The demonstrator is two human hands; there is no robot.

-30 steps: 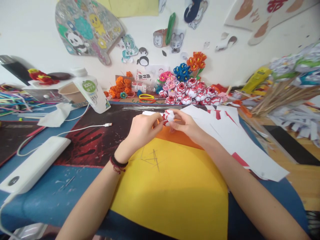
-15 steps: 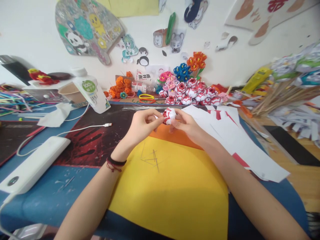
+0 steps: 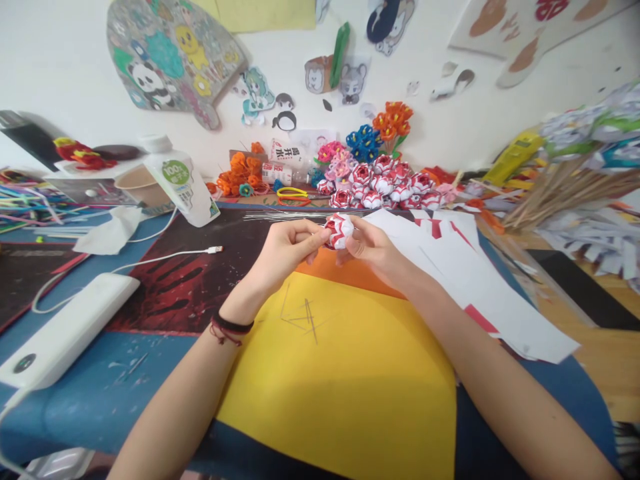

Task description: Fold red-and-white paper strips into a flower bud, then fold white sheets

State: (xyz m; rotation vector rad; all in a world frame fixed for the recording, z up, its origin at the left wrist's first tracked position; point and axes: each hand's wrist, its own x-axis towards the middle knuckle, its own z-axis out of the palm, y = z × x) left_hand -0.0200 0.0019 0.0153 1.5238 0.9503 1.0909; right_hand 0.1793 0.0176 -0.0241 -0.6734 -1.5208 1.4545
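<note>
Between my two hands is a red-and-white paper flower [image 3: 339, 231], held above the far end of the yellow sheet. My left hand [image 3: 295, 244] pinches its left side between thumb and fingers. From the other side, the thumb and fingers of my right hand [image 3: 369, 245] close on its petals. An orange sheet [image 3: 350, 271] lies under the hands, and below it the yellow sheet [image 3: 345, 373] carries several thin dark wires [image 3: 306, 316]. Behind the hands rests a heap of similar red-and-white flowers [image 3: 383, 183].
White paper sheets [image 3: 465, 273] with red pieces lie to the right. At left are a white power bank [image 3: 70, 333] with a cable, a white bottle [image 3: 183, 183] and a crumpled tissue [image 3: 107, 230]. Thin white wires [image 3: 280, 215] and yellow-handled scissors [image 3: 293, 193] lie at the back.
The flower has turned slightly in my fingers and shows more of its red-edged petals. Both hands stay in nearly the same place.
</note>
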